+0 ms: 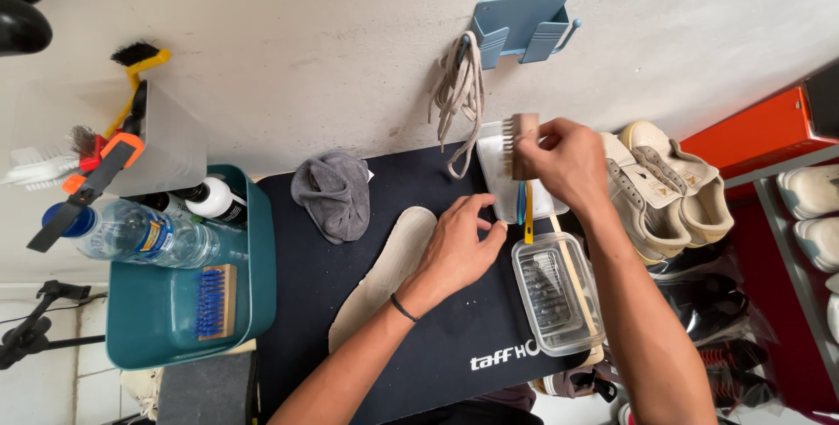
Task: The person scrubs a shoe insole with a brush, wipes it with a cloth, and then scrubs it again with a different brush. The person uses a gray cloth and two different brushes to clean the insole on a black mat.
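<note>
The left hand (454, 246) lies palm down with fingers spread on the toe end of a pale shoe insole (384, 275), pinning it flat against the black work mat (297, 303); the hand grasps nothing, it only presses. The right hand (568, 161) is closed around the back of a small wooden-handled brush (522, 141), bristles facing left, held above a shallow white tray (500, 182) at the far edge of the mat (whether the bristles touch the tray cannot be told).

The insole runs diagonally from the mat's near left toward its centre; its heel end is uncovered. Just right of the left hand sits a clear lidded plastic container (558, 292), with a yellow-handled tool (528, 215) lying between it and the tray.

A crumpled grey cloth (334, 193) rests on the mat near its far left corner; a bundle of beige shoelaces (461, 93) hangs from a blue wall-mounted holder (523, 27) down to the mat. Left of the mat stands a teal basin (262, 276) holding a blue-bristled wooden brush (214, 303); a clear water bottle (144, 233) lies across its rim; a translucent bin (166, 145) behind it holds assorted brushes. A pair of cream sneakers (664, 189) lies right of the right forearm.
</note>
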